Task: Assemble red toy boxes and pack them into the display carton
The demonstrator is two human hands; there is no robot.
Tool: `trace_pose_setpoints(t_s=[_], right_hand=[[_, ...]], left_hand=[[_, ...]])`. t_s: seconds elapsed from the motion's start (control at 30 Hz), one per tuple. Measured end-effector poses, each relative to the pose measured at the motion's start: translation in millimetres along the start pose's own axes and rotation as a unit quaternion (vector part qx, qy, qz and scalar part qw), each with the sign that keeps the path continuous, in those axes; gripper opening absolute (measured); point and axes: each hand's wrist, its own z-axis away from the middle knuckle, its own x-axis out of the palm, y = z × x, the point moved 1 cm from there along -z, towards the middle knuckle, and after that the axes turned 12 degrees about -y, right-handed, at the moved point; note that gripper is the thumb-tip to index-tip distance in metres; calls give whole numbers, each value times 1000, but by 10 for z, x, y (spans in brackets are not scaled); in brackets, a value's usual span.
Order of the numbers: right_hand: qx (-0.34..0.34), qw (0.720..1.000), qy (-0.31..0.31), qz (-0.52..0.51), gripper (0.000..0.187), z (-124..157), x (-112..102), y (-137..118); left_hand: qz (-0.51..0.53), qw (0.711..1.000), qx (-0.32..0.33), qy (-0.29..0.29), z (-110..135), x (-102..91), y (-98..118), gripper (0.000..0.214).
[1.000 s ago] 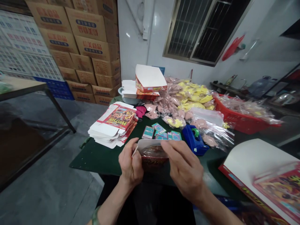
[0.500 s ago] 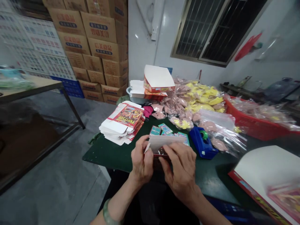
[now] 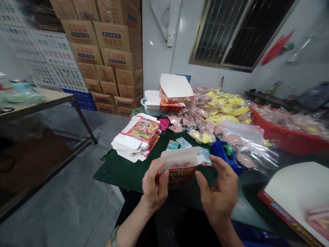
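Note:
A small red printed carton [image 3: 181, 175] stands in front of me with its white top flap raised. My left hand [image 3: 155, 181] grips its left end, thumb on the near face and fingers behind. At the carton's right end, my right hand [image 3: 218, 187] is apart from it, thumb and fingers spread, holding nothing. What lies inside the carton is too dim to make out. Just behind it, several teal cards [image 3: 183, 142] lie on the green tabletop [image 3: 123, 171]. A stack of flattened red and white cartons [image 3: 137, 135] is to the left.
A blue tape dispenser [image 3: 227, 157] sits right of the cards. Bagged pink and yellow pieces [image 3: 226, 106] are heaped behind, beside a red basket [image 3: 288, 135]. An open white and red display box [image 3: 295, 195] stands at right. Brown cardboard boxes [image 3: 115, 37] are piled against the wall.
My right hand has moved right, off the carton's opening, and its fingers have spread. More of the carton's printed front now shows. The left hand keeps its hold.

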Motion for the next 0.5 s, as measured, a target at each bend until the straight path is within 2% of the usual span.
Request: trace_pose_setpoints(t_s=[0.07,0.13,0.23,0.37,0.43,0.5], right_hand=[[90,990,-38,-105,51,62,87,106],[112,977,-69,-165,46,104,195,187],[80,980,-81,-165,49,110,287,267],[-3,988,-136,-76,44,24,205,289],[-41,987,-144,-58,32,-37,117,261],[-52,988,-134,-61,21,-91,42,213]], left_hand=[[-2,1000,9,2,-55,2,9,37],[3,1000,12,-18,-112,-1,11,29],[39,997,-3,-62,-181,-44,12,24],[98,987,-89,-97,-239,-106,5,28],[156,974,-147,-75,-260,-84,-6,22],[243,948,-207,-25,-285,-31,-10,13]])
